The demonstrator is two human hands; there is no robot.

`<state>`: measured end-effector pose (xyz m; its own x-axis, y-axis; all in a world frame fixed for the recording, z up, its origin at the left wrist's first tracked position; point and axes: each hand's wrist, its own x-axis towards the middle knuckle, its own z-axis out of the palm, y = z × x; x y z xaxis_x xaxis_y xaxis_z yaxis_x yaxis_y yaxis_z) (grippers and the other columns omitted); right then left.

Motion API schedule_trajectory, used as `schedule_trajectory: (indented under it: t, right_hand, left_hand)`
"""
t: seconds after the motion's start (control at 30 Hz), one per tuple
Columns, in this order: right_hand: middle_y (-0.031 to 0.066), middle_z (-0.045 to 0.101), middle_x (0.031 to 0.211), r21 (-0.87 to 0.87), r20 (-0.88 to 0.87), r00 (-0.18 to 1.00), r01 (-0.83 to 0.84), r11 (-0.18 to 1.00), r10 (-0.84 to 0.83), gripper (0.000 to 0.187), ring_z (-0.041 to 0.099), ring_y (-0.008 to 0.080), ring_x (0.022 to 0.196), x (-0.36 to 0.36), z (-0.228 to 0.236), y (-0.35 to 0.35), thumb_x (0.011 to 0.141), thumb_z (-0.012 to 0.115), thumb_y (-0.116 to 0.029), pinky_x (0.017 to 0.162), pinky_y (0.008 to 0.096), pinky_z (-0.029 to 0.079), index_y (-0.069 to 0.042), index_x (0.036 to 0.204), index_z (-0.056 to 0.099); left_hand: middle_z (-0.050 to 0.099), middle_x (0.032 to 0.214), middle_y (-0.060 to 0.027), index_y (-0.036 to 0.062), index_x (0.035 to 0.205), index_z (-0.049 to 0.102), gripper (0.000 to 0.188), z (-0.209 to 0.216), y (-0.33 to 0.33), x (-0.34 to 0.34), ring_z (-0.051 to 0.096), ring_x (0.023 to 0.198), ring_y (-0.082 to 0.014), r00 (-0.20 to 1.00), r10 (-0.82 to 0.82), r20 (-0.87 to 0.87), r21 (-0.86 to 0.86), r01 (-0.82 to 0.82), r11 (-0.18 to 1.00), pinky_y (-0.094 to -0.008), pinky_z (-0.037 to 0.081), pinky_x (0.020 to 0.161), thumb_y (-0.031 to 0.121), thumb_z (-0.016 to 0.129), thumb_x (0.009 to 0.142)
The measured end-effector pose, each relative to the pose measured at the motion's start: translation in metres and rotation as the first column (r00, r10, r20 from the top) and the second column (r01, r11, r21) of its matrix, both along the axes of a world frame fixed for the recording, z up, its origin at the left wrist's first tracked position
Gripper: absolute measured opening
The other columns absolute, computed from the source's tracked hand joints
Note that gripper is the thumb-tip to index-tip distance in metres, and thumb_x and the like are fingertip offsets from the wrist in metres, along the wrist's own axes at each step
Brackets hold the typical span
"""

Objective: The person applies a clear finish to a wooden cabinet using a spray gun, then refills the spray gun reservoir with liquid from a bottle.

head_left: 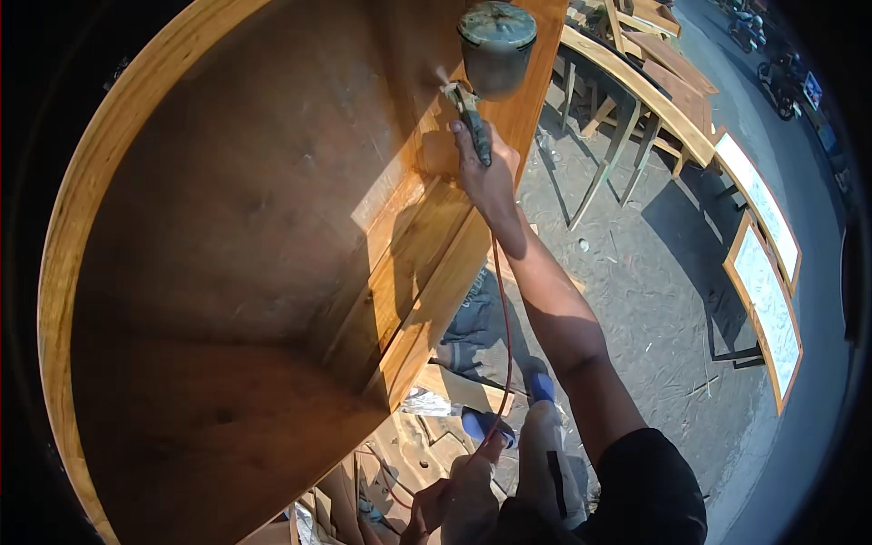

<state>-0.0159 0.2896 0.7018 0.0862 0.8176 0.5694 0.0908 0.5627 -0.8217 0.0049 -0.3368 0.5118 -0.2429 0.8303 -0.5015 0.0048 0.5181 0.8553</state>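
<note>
My right hand (490, 186) is wrapped round the handle of a spray gun (472, 127), at upper centre. A paint-smeared cup (497, 59) sits on top of the gun. Fine mist leaves its nozzle toward the inner side of a large wooden cabinet (409, 245), whose frame is golden brown and whose back panel is darker. From the gun a thin red hose (507, 345) hangs past my right forearm. Low in the view, my left hand (427, 510) is closed round the hose near my knee; its fingers are partly hidden.
Wooden planks and boards (668, 73) are piled at the upper right, beside a long board on trestle legs (604, 168). Two white panels with wooden edges (765, 291) stand at the right. Scrap wood (427, 445) lies by my feet in blue sandals (490, 427). Motorbikes (781, 86) are on the road.
</note>
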Motion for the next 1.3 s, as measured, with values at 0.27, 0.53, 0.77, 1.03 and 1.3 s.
schedule_trajectory:
  t: [0.27,0.53,0.77,1.03,1.3]
  right_hand:
    - [0.015,0.062,0.066,0.216,-0.187,0.982,0.066,0.974,-0.025,0.031,0.06,0.0267,0.058,-0.068,0.044,0.114,0.099,0.076,-0.032,0.06,0.0398,0.051,-0.002,0.103,0.071]
    - [0.0256,0.067,0.071,0.152,-0.012,0.994,0.111,0.982,-0.111,0.041,0.067,0.0462,0.071,-0.084,0.045,0.159,0.098,0.076,-0.037,0.065,0.0477,0.051,0.002,0.09,0.066]
    - [0.0227,0.065,0.071,-0.035,0.159,0.987,0.034,0.999,-0.028,0.045,0.065,0.0385,0.068,-0.078,0.003,0.156,0.101,0.071,-0.044,0.068,0.0459,0.051,0.0,0.094,0.069]
    - [0.0282,0.068,0.074,-0.142,0.32,0.948,0.035,0.989,0.013,0.055,0.07,0.0476,0.076,-0.082,-0.119,0.155,0.101,0.066,-0.054,0.073,0.0526,0.053,0.001,0.091,0.065]
    - [0.0314,0.07,0.079,-0.174,0.46,0.888,0.064,0.983,0.023,0.061,0.071,0.051,0.084,-0.094,-0.305,0.171,0.099,0.064,-0.061,0.077,0.0555,0.054,0.0,0.096,0.068]
  left_hand:
    - [0.075,0.108,-0.014,0.0076,0.119,0.074,0.024,0.062,0.196,-0.014,0.071,0.103,-0.0296,0.983,-0.17,-0.067,0.004,0.17,0.985,-0.0382,0.053,0.094,0.023,0.058,0.109]
    - [0.075,0.11,-0.0137,0.0034,0.118,0.072,0.019,0.022,0.208,-0.008,0.071,0.104,-0.0271,0.988,-0.135,-0.072,0.054,0.139,0.989,-0.036,0.054,0.093,0.013,0.062,0.105]
    - [0.074,0.112,-0.0135,-0.0003,0.118,0.07,0.017,-0.018,0.187,-0.021,0.071,0.105,-0.0249,0.983,-0.108,-0.149,0.086,0.121,0.989,-0.034,0.055,0.093,0.005,0.066,0.102]
    - [0.072,0.092,-0.0117,0.0006,0.095,0.073,0.012,-0.124,0.189,-0.055,0.071,0.088,-0.0284,0.951,0.166,-0.26,0.363,-0.063,0.93,-0.0385,0.056,0.08,0.001,0.082,0.087]
    - [0.074,0.093,-0.0121,0.0027,0.098,0.076,0.017,-0.194,0.208,-0.082,0.073,0.088,-0.0295,0.888,0.262,-0.379,0.325,-0.137,0.936,-0.0377,0.058,0.078,-0.002,0.082,0.083]
